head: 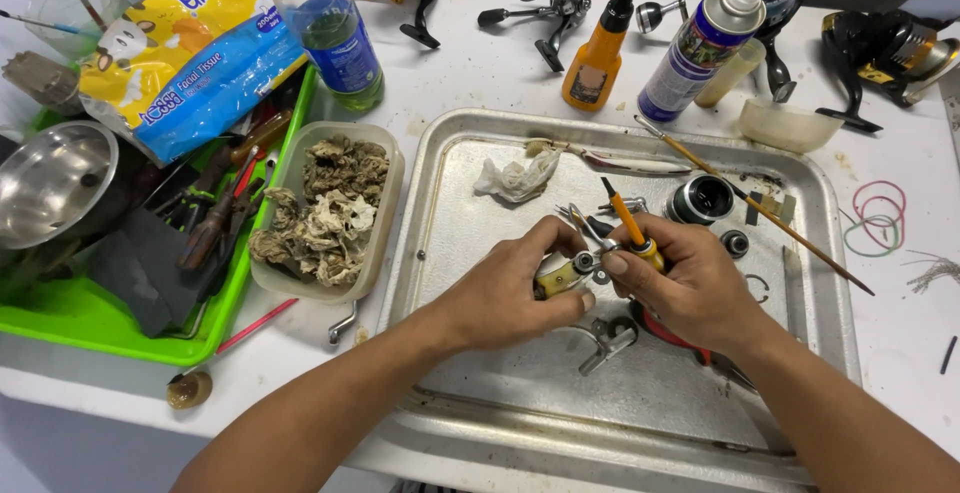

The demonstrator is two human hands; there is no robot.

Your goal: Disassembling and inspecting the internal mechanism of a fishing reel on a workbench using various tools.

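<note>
Over the middle of the metal tray (480, 143), the left hand (510, 293) is closed around a small cream-coloured reel part (562, 275), pinching it between thumb and fingers. The right hand (690, 288) is curled tight on an orange-handled screwdriver (630, 221), whose lower end meets the part. A crumpled tissue (518, 175) lies near the tray's far edge, a silver spool (700, 199) toward its right side. A thin brush (750, 201) crosses the tray's far right corner. A tub of used wipes (330, 208) sits just beside the tray's left edge.
</note>
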